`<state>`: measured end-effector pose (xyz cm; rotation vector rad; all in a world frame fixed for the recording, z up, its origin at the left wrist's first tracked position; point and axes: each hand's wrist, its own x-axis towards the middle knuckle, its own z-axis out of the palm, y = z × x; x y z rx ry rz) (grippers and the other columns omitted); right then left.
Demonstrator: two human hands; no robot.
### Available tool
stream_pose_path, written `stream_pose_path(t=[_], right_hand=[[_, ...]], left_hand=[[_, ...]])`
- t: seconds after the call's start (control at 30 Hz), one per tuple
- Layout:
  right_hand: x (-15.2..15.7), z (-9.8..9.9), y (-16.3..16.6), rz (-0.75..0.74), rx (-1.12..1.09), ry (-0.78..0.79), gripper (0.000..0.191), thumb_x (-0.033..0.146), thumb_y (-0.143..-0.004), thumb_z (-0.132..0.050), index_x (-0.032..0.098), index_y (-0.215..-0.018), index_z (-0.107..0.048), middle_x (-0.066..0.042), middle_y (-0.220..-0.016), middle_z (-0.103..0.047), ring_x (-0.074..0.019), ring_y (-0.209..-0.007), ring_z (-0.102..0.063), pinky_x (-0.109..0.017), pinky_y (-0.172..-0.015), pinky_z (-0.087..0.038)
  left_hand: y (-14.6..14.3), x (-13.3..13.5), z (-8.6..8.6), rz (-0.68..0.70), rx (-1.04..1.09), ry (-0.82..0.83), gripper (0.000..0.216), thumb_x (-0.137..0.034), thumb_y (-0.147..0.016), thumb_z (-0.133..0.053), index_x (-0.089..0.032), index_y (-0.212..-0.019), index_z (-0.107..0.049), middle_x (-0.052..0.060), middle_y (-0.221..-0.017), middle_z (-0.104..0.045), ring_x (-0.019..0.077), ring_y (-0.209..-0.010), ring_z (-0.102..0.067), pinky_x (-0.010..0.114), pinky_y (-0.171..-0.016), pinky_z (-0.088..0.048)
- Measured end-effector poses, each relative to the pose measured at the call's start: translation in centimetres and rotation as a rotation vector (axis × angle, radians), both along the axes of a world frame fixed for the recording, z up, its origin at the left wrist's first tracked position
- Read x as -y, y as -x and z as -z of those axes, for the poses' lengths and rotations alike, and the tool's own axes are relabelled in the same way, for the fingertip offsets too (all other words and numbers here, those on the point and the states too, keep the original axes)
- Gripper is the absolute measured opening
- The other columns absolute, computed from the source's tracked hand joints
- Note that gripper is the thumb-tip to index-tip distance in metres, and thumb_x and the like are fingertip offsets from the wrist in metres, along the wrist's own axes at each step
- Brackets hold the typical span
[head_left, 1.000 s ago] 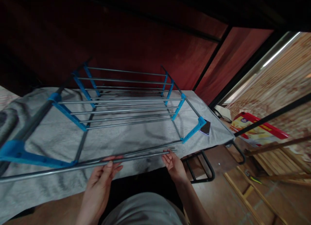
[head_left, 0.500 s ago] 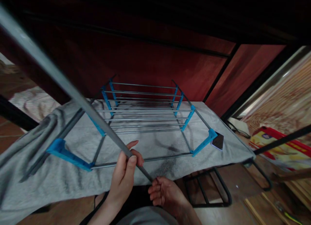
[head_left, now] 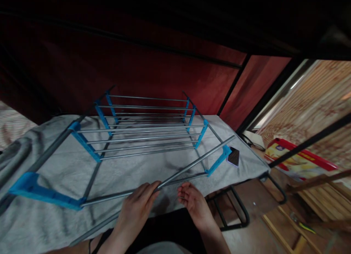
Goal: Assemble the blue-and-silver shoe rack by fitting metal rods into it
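My left hand point(head_left: 139, 204) is closed around a loose grey metal tube point(head_left: 192, 165), which slants from low on the left up to the right, its far end over the rack's right side. Close by on the right, my right hand point(head_left: 193, 202) is off the tube, its palm turned up and fingers loosely curled but apart, with nothing in them. Before both hands lies a rack point(head_left: 148, 138) of thin grey rods joined by blue plastic brackets point(head_left: 85, 146). Another blue bracket point(head_left: 216, 162) sits at its near right corner, below the tube's far end.
The rack rests on a grey blanket point(head_left: 68, 170) over a bed. A dark phone point(head_left: 233, 156) lies right of the rack. Beyond the bed stand a red and yellow box point(head_left: 296, 159) and a black metal frame point(head_left: 231, 210). A dark red panel point(head_left: 142, 71) rises behind.
The tube has swung from leaning up to the left to slanting up to the right, lower over the rack. My right hand has come away from its end. The view has shifted slightly right.
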<state>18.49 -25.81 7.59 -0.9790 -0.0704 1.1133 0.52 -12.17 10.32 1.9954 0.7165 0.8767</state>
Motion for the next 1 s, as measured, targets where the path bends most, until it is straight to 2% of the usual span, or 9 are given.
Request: stream_pose_path(t=[0.13,0.23,0.33,0.47,0.57,0.7,0.87,1.0], right_hand=[[0.0,-0.2,-0.8,0.076,0.013,-0.015,0.031,0.033,-0.067,-0.085,0.021,-0.089,-0.068,-0.005,-0.092,-0.074,-0.0179,-0.084,-0.068,-0.031,-0.076,-0.053],[-0.1,-0.2,-1.3,0.150,0.029,-0.019,0.033,0.034,-0.066,-0.086,0.023,-0.090,-0.067,-0.003,-0.094,-0.074,-0.0189,-0.089,-0.068,-0.031,-0.077,-0.053],[0.0,-0.4,-1.6,0.213,0.056,-0.037,0.035,0.034,-0.064,-0.089,0.024,-0.090,-0.067,-0.001,-0.092,-0.073,-0.0189,-0.090,-0.069,-0.032,-0.079,-0.054],[0.1,-0.4,-2.0,0.247,0.095,-0.059,0.033,0.035,-0.069,-0.086,0.024,-0.096,-0.069,-0.002,-0.101,-0.074,-0.0172,-0.090,-0.068,-0.033,-0.081,-0.056],[0.0,0.1,-2.4,0.286,0.098,-0.050,0.033,0.035,-0.070,-0.086,0.023,-0.095,-0.069,-0.002,-0.099,-0.074,-0.0159,-0.090,-0.068,-0.031,-0.081,-0.057],[-0.2,1.9,-3.5,0.338,0.111,-0.002,0.036,0.040,-0.069,-0.089,0.023,-0.093,-0.067,0.000,-0.096,-0.072,-0.0148,-0.091,-0.068,-0.029,-0.081,-0.058],[-0.2,4.6,-4.7,0.429,0.114,0.082,0.042,0.043,-0.063,-0.093,0.023,-0.085,-0.062,0.003,-0.088,-0.069,-0.0107,-0.078,-0.065,-0.025,-0.077,-0.058],[-0.1,5.9,-5.3,0.445,0.113,0.126,0.044,0.043,-0.060,-0.094,0.023,-0.078,-0.058,0.003,-0.083,-0.067,-0.0113,-0.075,-0.064,-0.026,-0.077,-0.057]], left_hand=[[0.4,-0.3,2.1,0.051,-0.072,-0.205,0.028,-0.032,-0.089,-0.071,-0.035,-0.116,-0.078,0.005,-0.102,-0.079,0.0229,-0.087,-0.075,0.026,-0.078,-0.057],[0.9,-0.3,3.1,0.069,-0.094,-0.291,0.029,-0.034,-0.092,-0.068,-0.034,-0.120,-0.076,0.004,-0.107,-0.079,0.0218,-0.088,-0.076,0.025,-0.078,-0.059],[1.6,-0.5,4.3,0.090,-0.202,-0.398,0.031,-0.036,-0.099,-0.056,-0.031,-0.123,-0.074,0.003,-0.110,-0.079,0.0202,-0.091,-0.076,0.026,-0.081,-0.061],[2.3,-0.9,6.0,0.066,-0.298,-0.526,0.034,-0.040,-0.103,-0.047,-0.028,-0.122,-0.073,0.004,-0.107,-0.079,0.0195,-0.089,-0.076,0.028,-0.079,-0.062],[2.5,-1.0,6.7,0.053,-0.360,-0.521,0.036,-0.041,-0.103,-0.045,-0.029,-0.119,-0.074,0.003,-0.105,-0.078,0.0198,-0.088,-0.075,0.029,-0.078,-0.062],[2.6,-1.1,7.1,0.057,-0.434,-0.496,0.037,-0.041,-0.103,-0.044,-0.026,-0.116,-0.075,0.006,-0.105,-0.078,0.0229,-0.093,-0.074,0.034,-0.081,-0.061],[2.6,-1.4,8.0,0.067,-0.505,-0.456,0.037,-0.035,-0.101,-0.042,-0.024,-0.115,-0.075,0.008,-0.105,-0.077,0.0242,-0.095,-0.074,0.037,-0.086,-0.060],[2.8,-1.5,9.0,0.070,-0.539,-0.463,0.037,-0.032,-0.101,-0.042,-0.022,-0.114,-0.075,0.009,-0.108,-0.076,0.0252,-0.097,-0.073,0.038,-0.087,-0.060]])
